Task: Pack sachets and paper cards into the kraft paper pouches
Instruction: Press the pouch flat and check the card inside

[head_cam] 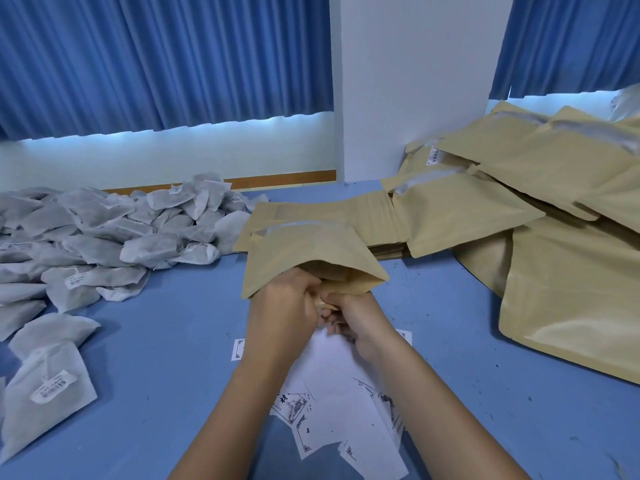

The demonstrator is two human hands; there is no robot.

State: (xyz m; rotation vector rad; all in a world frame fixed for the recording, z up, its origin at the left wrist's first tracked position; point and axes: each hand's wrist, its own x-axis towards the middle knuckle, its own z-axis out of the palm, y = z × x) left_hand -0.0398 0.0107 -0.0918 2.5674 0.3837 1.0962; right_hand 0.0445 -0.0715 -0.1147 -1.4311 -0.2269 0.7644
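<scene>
Opening step: left hand (284, 306) and right hand (360, 323), fingers curled, pinch the kraft pouch (304, 247) mouth; next, probably spread it and load sachets (104, 230).

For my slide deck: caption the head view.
Left hand and right hand grip a kraft pouch above paper cards, sachets heaped alongside.
</scene>
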